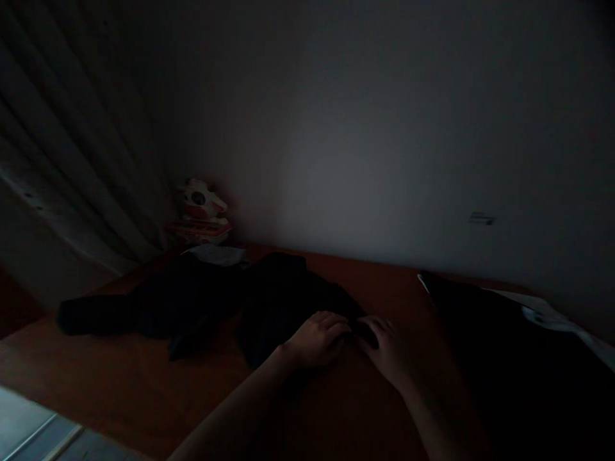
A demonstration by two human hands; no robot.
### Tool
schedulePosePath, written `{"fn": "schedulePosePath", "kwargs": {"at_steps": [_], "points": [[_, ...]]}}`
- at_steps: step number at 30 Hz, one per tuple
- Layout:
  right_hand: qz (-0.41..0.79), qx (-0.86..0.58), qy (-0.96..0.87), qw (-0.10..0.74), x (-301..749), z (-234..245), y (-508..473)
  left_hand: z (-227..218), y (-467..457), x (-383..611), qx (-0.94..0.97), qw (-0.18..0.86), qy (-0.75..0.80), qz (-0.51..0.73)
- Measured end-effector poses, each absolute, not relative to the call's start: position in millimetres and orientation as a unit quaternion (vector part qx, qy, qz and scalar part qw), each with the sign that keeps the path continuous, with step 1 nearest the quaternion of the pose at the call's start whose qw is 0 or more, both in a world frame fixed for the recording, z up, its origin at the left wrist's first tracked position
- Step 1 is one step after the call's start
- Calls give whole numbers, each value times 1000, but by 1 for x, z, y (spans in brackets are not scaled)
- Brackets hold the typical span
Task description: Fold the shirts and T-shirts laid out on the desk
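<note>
A dark garment (283,301), nearly black in the dim light, lies rumpled over an orange-brown surface (158,390). Its exact kind cannot be made out. My left hand (319,336) is closed on the garment's right end, knuckles up and fingers curled. Close beside it, my right hand (384,349) pinches the same end, thumb and fingers bent toward the left hand. The cloth between the fingertips is mostly lost in shadow. More dark cloth (192,298) stretches left in loose folds, with a sleeve-like or leg-like part (96,314) at its far end.
A white and red toy (202,202) with a keyboard-like base stands in the back left corner. Pale cloth (221,255) lies before it. At right is a large black item (509,358) with whitish cloth (552,317) behind it. A wall (346,141) and curtain (72,128) border the surface.
</note>
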State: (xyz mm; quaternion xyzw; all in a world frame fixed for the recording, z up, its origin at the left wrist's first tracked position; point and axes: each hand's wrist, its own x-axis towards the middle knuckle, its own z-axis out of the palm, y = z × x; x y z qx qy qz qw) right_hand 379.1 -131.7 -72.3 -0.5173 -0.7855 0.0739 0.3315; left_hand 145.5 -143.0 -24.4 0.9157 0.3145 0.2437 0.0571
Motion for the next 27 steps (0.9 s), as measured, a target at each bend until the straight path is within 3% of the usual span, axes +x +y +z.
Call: {"fn": "schedulePosePath", "kwargs": {"at_steps": [6, 13, 16, 22, 27], "points": [[122, -602, -668, 420, 388, -53, -131, -23, -152, 135, 919, 41, 336, 202], [-34, -689, -442, 573, 444, -47, -127, -11, -153, 118, 920, 84, 331, 192], [-17, -683, -478, 552, 450, -53, -126, -11, -147, 107, 922, 90, 326, 186], [-11, -642, -675, 364, 432, -46, -136, -31, -131, 88, 916, 105, 356, 151], [38, -596, -710, 374, 424, -35, -144, -42, -118, 85, 864, 138, 428, 226]]}}
